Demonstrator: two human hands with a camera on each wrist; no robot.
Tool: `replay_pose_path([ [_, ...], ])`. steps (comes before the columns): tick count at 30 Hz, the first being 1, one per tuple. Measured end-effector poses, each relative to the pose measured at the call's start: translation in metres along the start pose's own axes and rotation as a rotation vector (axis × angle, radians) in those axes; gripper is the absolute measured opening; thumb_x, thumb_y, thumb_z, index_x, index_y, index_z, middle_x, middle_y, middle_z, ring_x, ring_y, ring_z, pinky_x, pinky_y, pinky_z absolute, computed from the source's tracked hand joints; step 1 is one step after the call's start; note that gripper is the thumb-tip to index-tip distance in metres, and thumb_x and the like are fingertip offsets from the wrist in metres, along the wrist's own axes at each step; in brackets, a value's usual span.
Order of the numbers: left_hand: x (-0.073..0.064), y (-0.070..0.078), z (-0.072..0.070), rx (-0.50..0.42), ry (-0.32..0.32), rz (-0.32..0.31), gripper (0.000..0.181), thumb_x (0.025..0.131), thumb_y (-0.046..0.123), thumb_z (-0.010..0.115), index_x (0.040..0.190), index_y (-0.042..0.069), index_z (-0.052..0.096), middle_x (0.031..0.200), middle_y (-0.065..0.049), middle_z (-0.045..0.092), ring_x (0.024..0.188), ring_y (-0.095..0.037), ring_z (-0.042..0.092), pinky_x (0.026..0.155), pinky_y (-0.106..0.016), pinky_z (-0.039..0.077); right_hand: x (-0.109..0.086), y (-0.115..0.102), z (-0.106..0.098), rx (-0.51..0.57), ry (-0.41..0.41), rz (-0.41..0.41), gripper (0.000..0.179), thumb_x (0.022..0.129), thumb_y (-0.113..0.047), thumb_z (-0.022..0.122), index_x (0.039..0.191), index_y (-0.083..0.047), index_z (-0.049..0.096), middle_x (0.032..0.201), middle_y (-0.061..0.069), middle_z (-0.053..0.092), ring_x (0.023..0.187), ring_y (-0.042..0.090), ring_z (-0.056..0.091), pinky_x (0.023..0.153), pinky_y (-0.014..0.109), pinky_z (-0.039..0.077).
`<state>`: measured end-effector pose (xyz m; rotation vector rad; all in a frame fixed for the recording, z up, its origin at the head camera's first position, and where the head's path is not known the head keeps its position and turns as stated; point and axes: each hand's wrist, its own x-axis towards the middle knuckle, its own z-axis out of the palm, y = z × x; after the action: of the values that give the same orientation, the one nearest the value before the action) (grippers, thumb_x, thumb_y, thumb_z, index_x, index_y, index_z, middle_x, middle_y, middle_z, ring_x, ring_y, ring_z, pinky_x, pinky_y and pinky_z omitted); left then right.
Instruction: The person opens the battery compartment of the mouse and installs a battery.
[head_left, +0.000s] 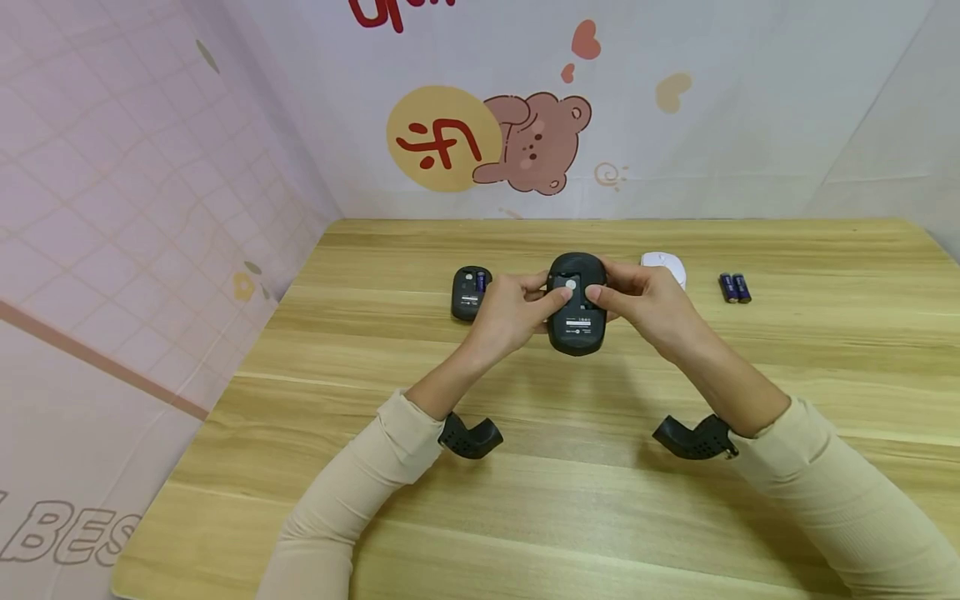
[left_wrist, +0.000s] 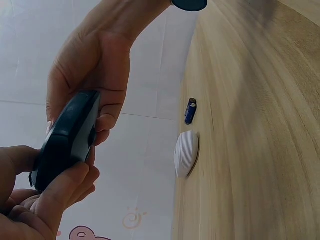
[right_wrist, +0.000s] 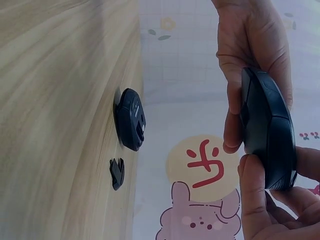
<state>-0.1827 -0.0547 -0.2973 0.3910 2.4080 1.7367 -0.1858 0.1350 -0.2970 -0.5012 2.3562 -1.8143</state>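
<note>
A black computer mouse [head_left: 577,337] is held up above the table, its underside with label and battery recess turned toward the head view. My left hand [head_left: 510,312] grips its left side, thumb on the underside. From the right, my right hand [head_left: 652,304] pinches the opposite edge, its thumb beside the recess. In the left wrist view the mouse [left_wrist: 70,135] shows edge-on between both hands, and the right wrist view shows its other side [right_wrist: 270,130]. The fingers behind the mouse are partly hidden. Whether batteries sit in the recess is hard to tell.
Another black mouse [head_left: 465,307] lies underside up behind my left hand, a blue battery [head_left: 481,282] in its open compartment. A small black cover [right_wrist: 117,174] lies near it. A white mouse [head_left: 667,265] and two blue batteries [head_left: 735,287] are at the back right.
</note>
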Motion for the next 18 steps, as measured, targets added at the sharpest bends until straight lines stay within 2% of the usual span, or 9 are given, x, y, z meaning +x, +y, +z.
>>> replay_pose_path([
  [11,-0.0012,-0.0012,0.0006,0.006,0.003,0.021,0.045,0.091,0.019,0.062,0.129,-0.002,0.051,0.107,-0.017,0.065,0.082,-0.014,0.067,0.064,-0.026,0.056,0.0012,0.0013,0.0010,0.016,0.020,-0.007,0.045,0.094,-0.011,0.055,0.134,0.006,0.043,0.110,0.019,0.060,0.079,0.007,0.062,0.068,0.024,0.054],
  [18,-0.0018,-0.0029,0.0008,0.014,0.021,0.028,0.045,0.090,0.019,0.063,0.129,-0.001,0.051,0.107,-0.017,0.065,0.083,-0.015,0.067,0.065,-0.030,0.056,0.0018,0.0011,0.0019,0.013,0.032,-0.007,0.044,0.094,-0.011,0.055,0.133,0.006,0.045,0.095,0.008,0.065,0.074,0.008,0.063,0.064,0.025,0.055],
])
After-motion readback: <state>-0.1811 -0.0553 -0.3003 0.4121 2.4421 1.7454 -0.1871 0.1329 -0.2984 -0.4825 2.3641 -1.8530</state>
